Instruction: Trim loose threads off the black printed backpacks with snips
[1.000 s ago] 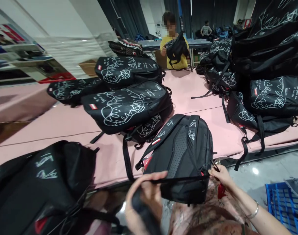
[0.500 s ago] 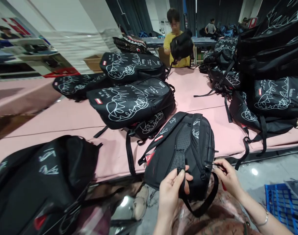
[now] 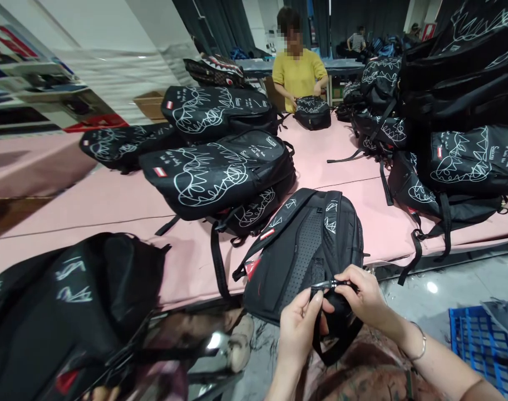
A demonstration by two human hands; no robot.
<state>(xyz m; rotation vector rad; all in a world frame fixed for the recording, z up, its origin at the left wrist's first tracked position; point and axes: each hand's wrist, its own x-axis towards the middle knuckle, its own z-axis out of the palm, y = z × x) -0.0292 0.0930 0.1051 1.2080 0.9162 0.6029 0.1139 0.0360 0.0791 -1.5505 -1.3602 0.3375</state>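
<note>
A black backpack (image 3: 307,245) with white line art lies back-side up at the front edge of the pink table (image 3: 112,206), its lower end hanging over the edge. My left hand (image 3: 297,328) pinches a black strap (image 3: 337,342) at the bag's bottom. My right hand (image 3: 362,292) is closed on a small metal tool (image 3: 326,285), whose tip meets the strap end beside my left thumb. The strap loops down below both hands.
Several matching black backpacks are piled on the table at centre (image 3: 220,172), right (image 3: 466,156) and near left (image 3: 70,301). A person in a yellow shirt (image 3: 299,72) handles a bag at the far end. A blue crate (image 3: 483,345) stands on the floor at right.
My right hand has moved left from the bag's side to the strap end by my left hand. The person at the far end has lowered their bag onto the table.
</note>
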